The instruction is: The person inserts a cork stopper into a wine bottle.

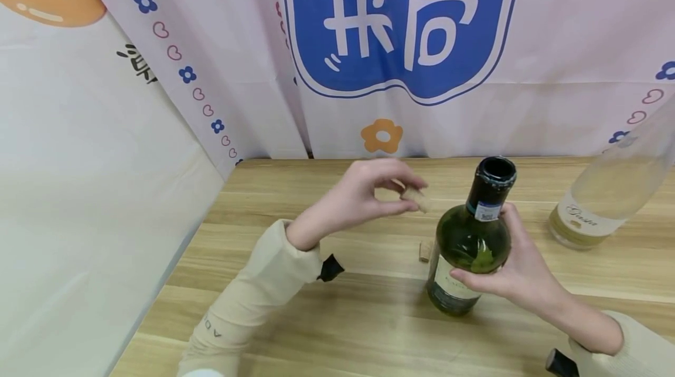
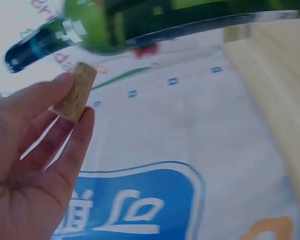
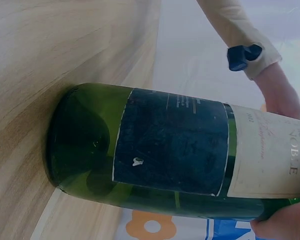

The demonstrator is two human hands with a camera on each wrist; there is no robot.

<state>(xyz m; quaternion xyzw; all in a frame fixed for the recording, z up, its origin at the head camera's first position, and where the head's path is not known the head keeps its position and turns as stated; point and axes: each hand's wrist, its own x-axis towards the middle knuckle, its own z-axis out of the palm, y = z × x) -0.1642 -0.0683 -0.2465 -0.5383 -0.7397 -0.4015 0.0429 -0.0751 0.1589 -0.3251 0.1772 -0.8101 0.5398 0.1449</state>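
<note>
A green wine bottle stands on the wooden table, its dark mouth uncovered in the head view. The right hand grips its body from the right, thumb across the front; the bottle fills much of the right wrist view. Left of the bottle neck, the left hand pinches a cork between thumb and fingers, apart from the bottle. In the left wrist view the cork is tilted in the left hand. A second small cork is on the table just left of the bottle.
A clear bottle with a white label and some pale liquid stands at the right of the table. A printed cloth hangs behind the table, and a white sheet covers the left side.
</note>
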